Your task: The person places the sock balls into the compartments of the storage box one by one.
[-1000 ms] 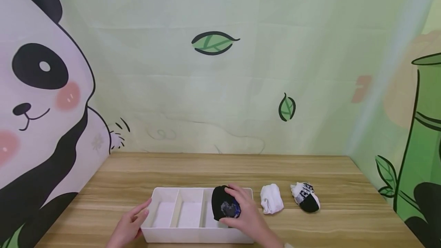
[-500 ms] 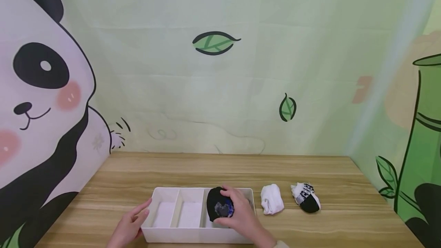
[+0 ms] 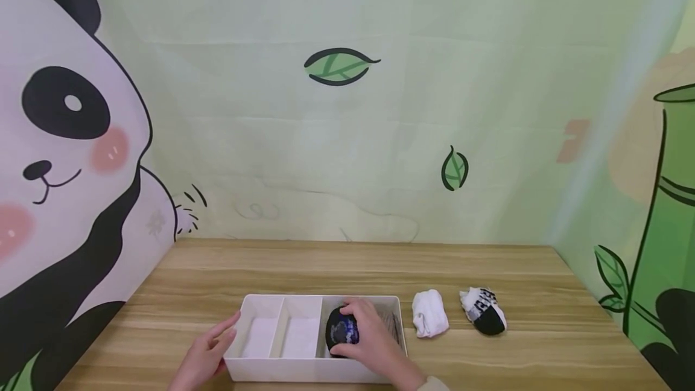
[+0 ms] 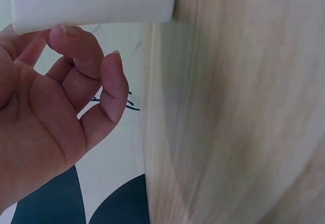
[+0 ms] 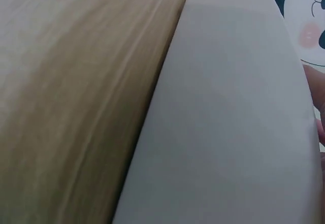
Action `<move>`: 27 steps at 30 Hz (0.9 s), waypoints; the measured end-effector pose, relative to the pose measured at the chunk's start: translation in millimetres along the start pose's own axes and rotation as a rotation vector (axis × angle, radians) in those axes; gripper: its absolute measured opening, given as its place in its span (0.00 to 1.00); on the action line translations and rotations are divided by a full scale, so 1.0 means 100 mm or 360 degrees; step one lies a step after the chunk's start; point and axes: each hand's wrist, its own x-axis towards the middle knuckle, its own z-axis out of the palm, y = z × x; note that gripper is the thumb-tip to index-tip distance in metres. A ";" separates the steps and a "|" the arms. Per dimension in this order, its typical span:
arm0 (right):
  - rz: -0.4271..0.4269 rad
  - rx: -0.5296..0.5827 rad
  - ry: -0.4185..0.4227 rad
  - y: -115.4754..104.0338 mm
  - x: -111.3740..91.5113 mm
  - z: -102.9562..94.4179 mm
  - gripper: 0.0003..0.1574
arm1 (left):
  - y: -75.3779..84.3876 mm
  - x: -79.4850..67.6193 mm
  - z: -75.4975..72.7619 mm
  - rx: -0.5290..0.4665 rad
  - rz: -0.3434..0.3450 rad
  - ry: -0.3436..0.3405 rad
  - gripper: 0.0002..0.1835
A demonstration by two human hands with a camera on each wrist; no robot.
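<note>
In the head view a white divided box (image 3: 298,370) stands on the table. My right hand (image 3: 374,336) grips a rolled black sock (image 3: 341,327) with blue and grey patterning, low inside the right-hand section; the fingers hide part of it. Grey ribbed cloth (image 3: 392,323) shows in that section, right of my hand. At the box's left end, my left hand (image 3: 205,349) touches the wall with loosely bent fingers. The left wrist view has these fingertips (image 4: 63,31) against the white box's edge (image 4: 96,3). The right wrist view is mostly box wall (image 5: 218,107), with a sliver of hand at its edge.
Right of the box lie a folded white sock (image 3: 430,314) and a rolled white, grey and black sock (image 3: 483,311). The box's left section (image 3: 259,336) and middle section (image 3: 301,336) show bare floors. A printed cloth backdrop (image 3: 347,149) rises behind the wooden table (image 3: 336,264).
My right hand has moved the black sock slightly left and down into the box's right-hand section, uncovering the grey cloth. My left hand stays at the box's left end.
</note>
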 end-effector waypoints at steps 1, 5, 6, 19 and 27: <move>-0.0018 -0.0001 0.0016 0.00 0.00 0.00 0.35 | 0.00 0.00 0.00 0.0001 -0.0002 0.0000 0.21; -0.0090 -0.0051 0.0072 0.02 -0.01 -0.02 0.33 | 0.00 0.00 0.00 0.0004 -0.0001 -0.0003 0.21; -0.0112 -0.0062 0.0083 0.02 -0.02 -0.03 0.34 | 0.00 0.00 0.01 -0.0001 -0.0007 -0.0002 0.21; -0.0327 -0.0185 0.0204 0.12 -0.09 -0.15 0.28 | -0.01 0.01 0.00 0.0007 -0.0025 0.0000 0.21; -0.0341 -0.0223 0.0303 0.17 -0.16 -0.27 0.26 | 0.00 0.01 0.01 -0.0018 -0.0012 -0.0001 0.21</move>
